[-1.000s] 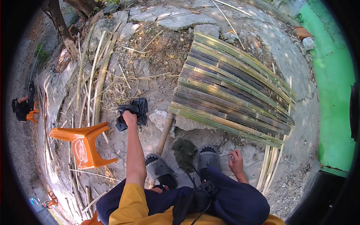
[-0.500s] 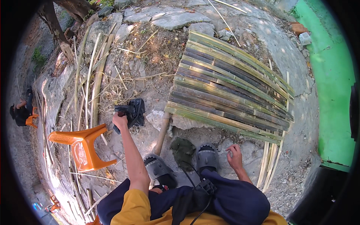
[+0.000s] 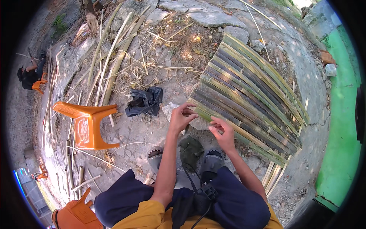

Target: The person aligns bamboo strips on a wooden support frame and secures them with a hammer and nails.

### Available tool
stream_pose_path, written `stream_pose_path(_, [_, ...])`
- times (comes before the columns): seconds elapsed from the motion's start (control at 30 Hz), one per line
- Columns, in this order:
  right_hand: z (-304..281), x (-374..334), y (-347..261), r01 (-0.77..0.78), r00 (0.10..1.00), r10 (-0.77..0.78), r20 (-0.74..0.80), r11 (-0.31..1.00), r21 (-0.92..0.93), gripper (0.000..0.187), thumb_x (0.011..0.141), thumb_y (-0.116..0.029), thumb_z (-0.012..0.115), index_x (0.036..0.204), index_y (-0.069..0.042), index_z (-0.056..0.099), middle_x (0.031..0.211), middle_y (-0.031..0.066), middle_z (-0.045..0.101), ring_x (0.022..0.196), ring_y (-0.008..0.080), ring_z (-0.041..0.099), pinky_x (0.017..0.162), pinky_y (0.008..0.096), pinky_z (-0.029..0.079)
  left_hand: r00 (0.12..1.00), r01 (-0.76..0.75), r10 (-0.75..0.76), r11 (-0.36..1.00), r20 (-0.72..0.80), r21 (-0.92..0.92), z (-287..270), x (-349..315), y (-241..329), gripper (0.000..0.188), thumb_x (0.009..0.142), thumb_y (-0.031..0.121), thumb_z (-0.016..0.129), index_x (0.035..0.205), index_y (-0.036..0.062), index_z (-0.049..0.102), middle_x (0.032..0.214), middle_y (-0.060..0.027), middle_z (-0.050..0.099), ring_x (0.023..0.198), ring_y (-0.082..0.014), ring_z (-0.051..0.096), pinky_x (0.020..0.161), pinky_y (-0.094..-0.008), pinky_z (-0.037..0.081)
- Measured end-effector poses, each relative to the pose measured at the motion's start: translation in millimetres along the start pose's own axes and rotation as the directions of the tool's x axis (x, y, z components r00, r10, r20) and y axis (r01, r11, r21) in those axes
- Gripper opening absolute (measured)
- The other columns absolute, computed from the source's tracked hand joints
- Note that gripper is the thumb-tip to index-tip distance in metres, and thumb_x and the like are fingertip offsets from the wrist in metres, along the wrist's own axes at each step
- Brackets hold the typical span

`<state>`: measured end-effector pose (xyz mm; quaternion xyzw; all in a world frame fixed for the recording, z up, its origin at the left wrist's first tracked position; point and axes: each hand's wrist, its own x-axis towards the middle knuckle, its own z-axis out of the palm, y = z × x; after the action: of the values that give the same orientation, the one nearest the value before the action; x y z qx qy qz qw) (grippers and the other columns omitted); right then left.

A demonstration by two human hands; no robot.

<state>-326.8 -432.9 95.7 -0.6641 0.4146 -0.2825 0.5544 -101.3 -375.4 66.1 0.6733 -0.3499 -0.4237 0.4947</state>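
My left hand (image 3: pixel 183 117) hovers over the near left corner of the bamboo slat panel (image 3: pixel 244 95). Its thumb and forefinger are pinched together; anything between them is too small to make out. Just to the right, my right hand (image 3: pixel 223 133) is over the panel's near edge, fingers bent and slightly apart, with nothing visible in them. The panel is made of green and dark split bamboo strips laid side by side. A crumpled black plastic bag (image 3: pixel 146 101) lies on the ground left of my left hand, touched by neither hand.
An orange plastic stool (image 3: pixel 87 126) lies tipped at the left, with another orange seat (image 3: pixel 78 213) below. Loose bamboo strips (image 3: pixel 120 63) lie beyond it. A dark green cloth item (image 3: pixel 191 150) rests between my feet. Far left, another person (image 3: pixel 30 76) sits. A green strip (image 3: pixel 337 126) runs along the right.
My left hand has left the black bag and moved right to the panel's corner. My right hand has risen from beside my knee toward it. The view has shifted too.
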Motion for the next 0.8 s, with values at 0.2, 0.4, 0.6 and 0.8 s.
stream_pose_path(0.2, [39,49,23,0.034,0.988,-0.021,0.155,0.996,-0.086,0.029,0.088,-0.011,0.081,0.115,-0.001,0.076,0.092,0.0118,0.077,0.082,0.0203,0.076,0.075,0.0322,0.060,0.969,-0.053,0.052,0.999,-0.242,0.000,34,-28,-29,0.041,0.082,0.005,0.085,0.114,0.0042,0.060,0.090,-0.0114,0.080,0.085,-0.0176,0.078,0.075,-0.0301,0.059])
stream_pose_path(0.4, [62,75,31,0.138,0.965,-0.102,0.241,0.981,-0.138,0.019,0.090,-0.007,0.078,0.105,0.004,0.074,0.086,0.0120,0.077,0.077,0.0196,0.076,0.071,0.0323,0.060,0.913,-0.104,0.108,0.994,-0.394,0.031,22,-24,-46,0.042,0.081,0.006,0.086,0.114,0.0041,0.061,0.094,-0.0123,0.080,0.091,-0.0198,0.078,0.076,-0.0317,0.058])
stream_pose_path(0.6, [79,122,45,0.171,0.964,-0.154,0.215,0.983,-0.064,0.012,0.095,-0.007,0.075,0.100,0.003,0.071,0.087,0.0119,0.077,0.077,0.0181,0.076,0.069,0.0302,0.059,0.814,-0.062,0.131,0.988,-0.566,0.140,5,-6,-69,0.047,0.077,0.006,0.086,0.120,0.0043,0.067,0.105,-0.0116,0.073,0.090,-0.0189,0.069,0.079,-0.0338,0.056])
stream_pose_path(0.8, [83,123,52,0.332,0.916,-0.271,0.295,0.927,-0.177,0.011,0.094,-0.006,0.076,0.099,0.003,0.071,0.086,0.0131,0.075,0.074,0.0176,0.075,0.066,0.0302,0.058,0.818,-0.046,0.156,0.977,-0.553,0.209,5,-5,-74,0.044,0.074,0.008,0.088,0.114,0.0037,0.072,0.102,-0.0100,0.071,0.083,-0.0220,0.065,0.078,-0.0356,0.056])
